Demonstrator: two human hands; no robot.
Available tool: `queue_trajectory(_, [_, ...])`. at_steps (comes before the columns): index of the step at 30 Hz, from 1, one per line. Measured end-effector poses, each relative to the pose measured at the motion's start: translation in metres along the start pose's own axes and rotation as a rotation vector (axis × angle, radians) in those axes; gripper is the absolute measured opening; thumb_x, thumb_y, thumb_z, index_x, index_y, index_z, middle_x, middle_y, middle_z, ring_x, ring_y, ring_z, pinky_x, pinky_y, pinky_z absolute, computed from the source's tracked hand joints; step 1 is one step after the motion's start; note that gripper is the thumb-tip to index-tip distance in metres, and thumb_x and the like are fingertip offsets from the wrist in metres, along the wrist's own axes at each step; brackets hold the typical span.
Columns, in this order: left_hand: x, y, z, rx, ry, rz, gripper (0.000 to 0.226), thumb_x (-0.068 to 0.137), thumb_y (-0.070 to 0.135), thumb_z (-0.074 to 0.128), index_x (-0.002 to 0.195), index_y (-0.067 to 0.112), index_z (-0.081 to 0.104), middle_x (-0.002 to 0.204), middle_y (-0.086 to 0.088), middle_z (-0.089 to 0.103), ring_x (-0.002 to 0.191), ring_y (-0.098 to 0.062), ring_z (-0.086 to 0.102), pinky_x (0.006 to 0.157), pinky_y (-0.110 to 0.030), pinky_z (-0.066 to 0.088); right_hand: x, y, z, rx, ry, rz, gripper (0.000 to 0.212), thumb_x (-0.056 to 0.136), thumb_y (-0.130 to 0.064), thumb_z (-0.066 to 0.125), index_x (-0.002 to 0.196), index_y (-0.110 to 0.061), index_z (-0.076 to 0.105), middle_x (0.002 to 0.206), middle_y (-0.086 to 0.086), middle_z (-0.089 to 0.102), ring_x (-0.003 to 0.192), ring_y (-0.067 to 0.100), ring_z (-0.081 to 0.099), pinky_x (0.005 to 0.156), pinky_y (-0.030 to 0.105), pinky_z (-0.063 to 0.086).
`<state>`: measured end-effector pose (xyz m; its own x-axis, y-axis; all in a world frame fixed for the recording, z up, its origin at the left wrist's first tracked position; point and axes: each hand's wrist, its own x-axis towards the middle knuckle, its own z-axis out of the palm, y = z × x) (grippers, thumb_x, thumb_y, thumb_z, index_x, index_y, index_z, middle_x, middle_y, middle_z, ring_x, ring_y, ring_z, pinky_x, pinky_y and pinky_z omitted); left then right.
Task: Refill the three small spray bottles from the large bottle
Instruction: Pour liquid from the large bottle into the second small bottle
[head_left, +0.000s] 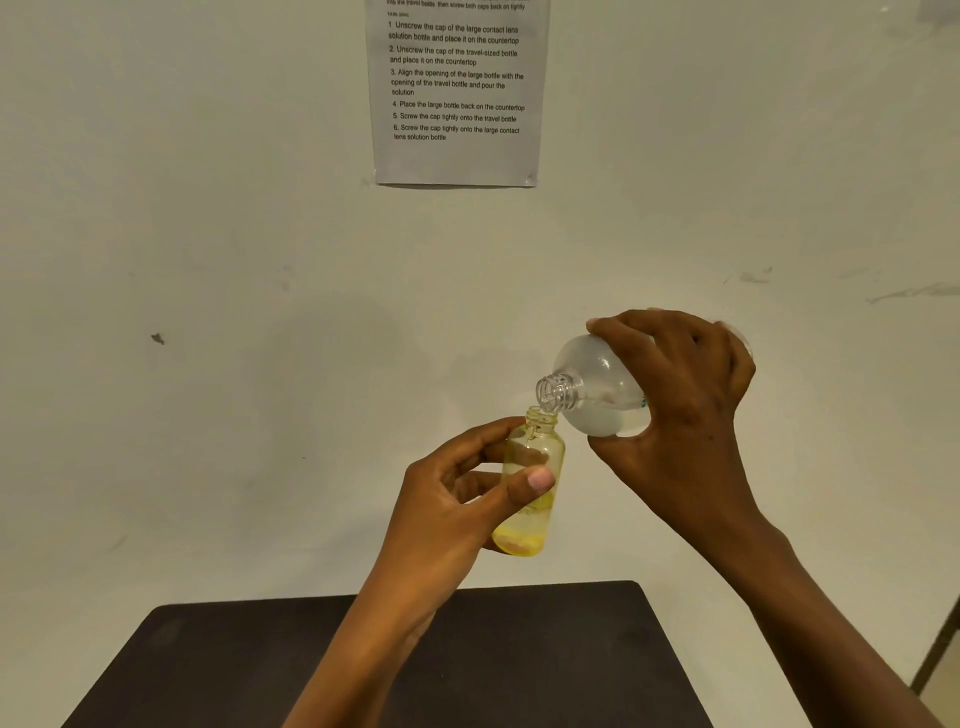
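Pale wall (208, 234) fills most of the view; a dark table (571, 654) lies below your forearms, and a printed instruction sheet (457, 161) is stuck to the wall above. Your right hand (685, 395) is wrapped round the body of the large bottle (597, 384), fingers over the top and thumb beneath, holding it in the air above the far edge of the table. The bottle is translucent, cloudy white, with a rounded shoulder and a clear threaded neck. It has no cap and is tipped so its mouth points down and to the left. Your left hand (452, 499) grips the small bottle (535, 457) just below that mouth, thumb across the front, fingers curled behind. This bottle is clear with a yellow tint, uncapped, near upright and leaning slightly. Stronger yellow shows at its base. The two openings meet or nearly meet; you cannot tell which.
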<state>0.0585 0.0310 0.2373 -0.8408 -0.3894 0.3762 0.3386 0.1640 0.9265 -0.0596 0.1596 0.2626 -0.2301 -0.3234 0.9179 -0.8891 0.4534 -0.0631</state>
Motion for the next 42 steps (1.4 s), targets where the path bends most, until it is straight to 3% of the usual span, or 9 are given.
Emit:
queue_trajectory(7, [-0.0001,0.0007,0.0003,0.0,0.001,-0.004,0.039,0.056,0.038,0.066,0.094,0.043,0.059,0.098,0.017,0.065,0.086,-0.007,0.067,0.056,-0.021,0.056,0.0,-0.0003,0.0002,-0.005,0.005,-0.002,0.065,0.063,-0.026,0.07,0.121,-0.027,0.041,0.119,0.008,0.055,0.117,0.028,0.041,0.103,0.041,0.018])
queue_trajectory(11, [-0.0007,0.0006,0.0002,-0.008,-0.002,-0.003,0.039,0.056,0.037,0.067,0.094,0.043,0.06,0.099,0.015,0.066,0.088,-0.01,0.068,0.056,-0.023,0.056,0.0003,-0.0002,-0.0012,-0.003,0.003,0.002,0.064,0.063,-0.026,0.07,0.121,-0.028,0.041,0.119,0.006,0.055,0.117,0.027,0.04,0.104,0.033,0.013])
queue_trajectory(15, [-0.0003,0.0011,0.0006,-0.009,0.0,-0.001,0.038,0.056,0.037,0.067,0.093,0.043,0.06,0.096,0.017,0.066,0.087,-0.006,0.067,0.055,-0.022,0.055,-0.0001,-0.0004,-0.0013,-0.01,0.007,-0.003,0.065,0.063,-0.025,0.07,0.121,-0.027,0.042,0.119,0.006,0.055,0.117,0.026,0.04,0.103,0.039,0.016])
queue_trajectory(23, [-0.0002,0.0009,0.0013,-0.014,0.002,-0.006,0.037,0.055,0.037,0.066,0.091,0.043,0.06,0.093,0.02,0.065,0.085,0.0,0.066,0.053,-0.02,0.054,-0.0004,0.0007,-0.0012,-0.015,0.005,-0.001,0.065,0.062,-0.024,0.07,0.121,-0.027,0.042,0.119,0.007,0.055,0.118,0.028,0.041,0.103,0.039,0.016])
queue_trajectory(28, [0.0002,0.0005,0.0023,-0.001,0.0,-0.002,0.039,0.056,0.037,0.066,0.093,0.043,0.059,0.096,0.018,0.065,0.086,-0.007,0.067,0.056,-0.021,0.056,-0.0012,0.0011,-0.0019,-0.008,0.008,-0.002,0.064,0.063,-0.025,0.069,0.121,-0.027,0.042,0.119,0.006,0.055,0.117,0.028,0.041,0.103,0.038,0.016])
queue_trajectory(34, [0.0003,0.0012,0.0032,-0.01,-0.001,-0.006,0.038,0.055,0.037,0.066,0.091,0.044,0.058,0.093,0.021,0.064,0.082,0.003,0.066,0.053,-0.018,0.053,-0.0011,0.0018,-0.0014,-0.015,0.006,0.003,0.064,0.063,-0.026,0.07,0.121,-0.026,0.042,0.119,0.007,0.055,0.118,0.029,0.041,0.103,0.036,0.015])
queue_trajectory(38, [0.0009,0.0011,0.0029,-0.001,0.003,-0.007,0.04,0.055,0.038,0.065,0.094,0.043,0.058,0.096,0.019,0.064,0.082,-0.002,0.067,0.054,-0.019,0.054,0.0002,0.0016,-0.0015,-0.013,0.005,0.002,0.062,0.064,-0.028,0.069,0.12,-0.026,0.042,0.119,0.007,0.055,0.118,0.029,0.041,0.104,0.029,0.011])
queue_trajectory(42, [0.0017,0.0008,0.0022,0.003,0.004,-0.007,0.041,0.055,0.038,0.065,0.095,0.042,0.058,0.096,0.019,0.064,0.084,-0.003,0.067,0.055,-0.019,0.055,0.0004,0.0019,-0.0002,-0.014,0.005,0.002,0.063,0.064,-0.027,0.069,0.121,-0.027,0.042,0.119,0.008,0.055,0.118,0.028,0.04,0.105,0.032,0.012])
